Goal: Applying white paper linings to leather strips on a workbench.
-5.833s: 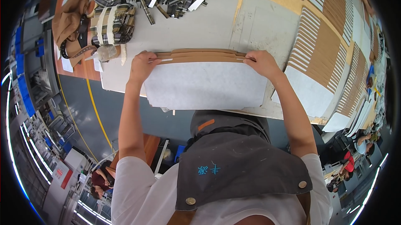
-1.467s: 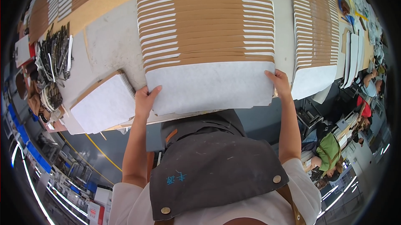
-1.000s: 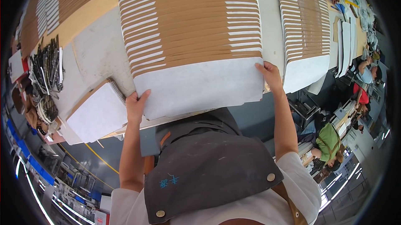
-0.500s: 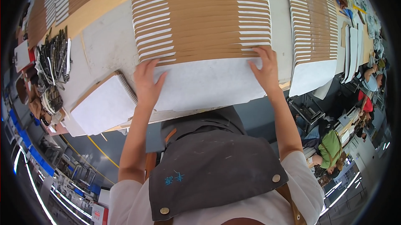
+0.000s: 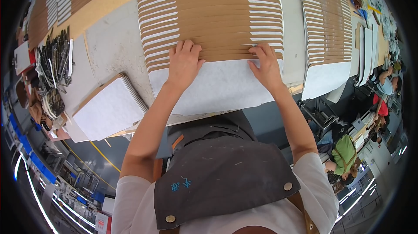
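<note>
A long row of overlapping brown sheets (image 5: 213, 16) with white strips along both sides runs away from me on the table. Its nearest sheet shows a broad white face (image 5: 213, 88) toward my body. On the left part of that row rests my left hand (image 5: 183, 64), fingers bent onto the brown edges and thumb apart. My right hand (image 5: 266, 65) touches the right part, near the white strips, with a gap between its thumb and fingers. Neither hand grips anything that I can see. The undersides of the fingertips are hidden.
To the left lies a smaller stack of white-faced sheets (image 5: 111, 108), beyond it a heap of dark thin strips (image 5: 56, 60). A second fanned row (image 5: 328, 38) stands at the right. The table's near edge runs before my apron (image 5: 226, 177). A person in green (image 5: 344, 153) is at the far right.
My left hand has moved from the left edge of the row inward and slightly farther away, onto the brown sheets. My right hand has shifted a little left.
</note>
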`<act>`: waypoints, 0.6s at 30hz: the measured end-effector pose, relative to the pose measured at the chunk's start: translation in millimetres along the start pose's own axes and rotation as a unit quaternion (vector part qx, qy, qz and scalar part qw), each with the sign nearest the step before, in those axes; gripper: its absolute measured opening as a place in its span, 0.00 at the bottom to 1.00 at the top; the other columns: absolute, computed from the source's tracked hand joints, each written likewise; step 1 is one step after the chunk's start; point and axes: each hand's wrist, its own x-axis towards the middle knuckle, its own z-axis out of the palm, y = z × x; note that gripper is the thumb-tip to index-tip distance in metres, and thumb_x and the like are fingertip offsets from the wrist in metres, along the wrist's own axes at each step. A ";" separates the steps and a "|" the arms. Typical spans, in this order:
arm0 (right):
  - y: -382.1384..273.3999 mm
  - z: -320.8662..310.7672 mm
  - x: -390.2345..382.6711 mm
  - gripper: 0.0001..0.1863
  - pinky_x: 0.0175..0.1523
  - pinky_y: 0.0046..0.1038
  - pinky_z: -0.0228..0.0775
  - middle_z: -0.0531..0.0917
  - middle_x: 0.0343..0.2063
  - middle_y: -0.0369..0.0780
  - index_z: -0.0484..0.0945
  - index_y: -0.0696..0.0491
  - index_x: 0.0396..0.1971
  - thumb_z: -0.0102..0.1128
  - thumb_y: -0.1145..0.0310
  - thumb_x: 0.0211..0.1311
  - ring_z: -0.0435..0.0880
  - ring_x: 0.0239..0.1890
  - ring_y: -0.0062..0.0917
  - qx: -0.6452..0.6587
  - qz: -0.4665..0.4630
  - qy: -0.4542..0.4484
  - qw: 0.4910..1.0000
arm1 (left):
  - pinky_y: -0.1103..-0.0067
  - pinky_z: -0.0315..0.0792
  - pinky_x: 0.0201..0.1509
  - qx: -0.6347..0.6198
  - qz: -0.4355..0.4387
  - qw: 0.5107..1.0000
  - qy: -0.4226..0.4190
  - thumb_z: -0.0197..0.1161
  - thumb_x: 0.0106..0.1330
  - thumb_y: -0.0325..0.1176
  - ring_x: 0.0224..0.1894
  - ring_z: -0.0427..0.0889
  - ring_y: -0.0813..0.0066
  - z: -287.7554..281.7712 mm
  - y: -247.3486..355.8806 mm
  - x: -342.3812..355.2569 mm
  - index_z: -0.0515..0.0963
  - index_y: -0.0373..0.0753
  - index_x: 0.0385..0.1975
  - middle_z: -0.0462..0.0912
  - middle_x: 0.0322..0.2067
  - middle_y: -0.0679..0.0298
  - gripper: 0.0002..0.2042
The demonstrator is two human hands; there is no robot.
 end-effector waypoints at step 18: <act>-3.6 -12.9 17.0 0.06 0.40 0.31 0.65 0.76 0.27 0.34 0.75 0.52 0.25 0.60 0.76 0.44 0.73 0.33 0.31 0.030 -0.129 -0.079 0.988 | 0.70 0.63 0.45 -0.021 0.140 0.990 0.012 0.66 0.46 0.29 0.35 0.73 0.68 -9.0 -2.9 -7.1 0.77 0.42 0.29 0.76 0.27 0.67 0.09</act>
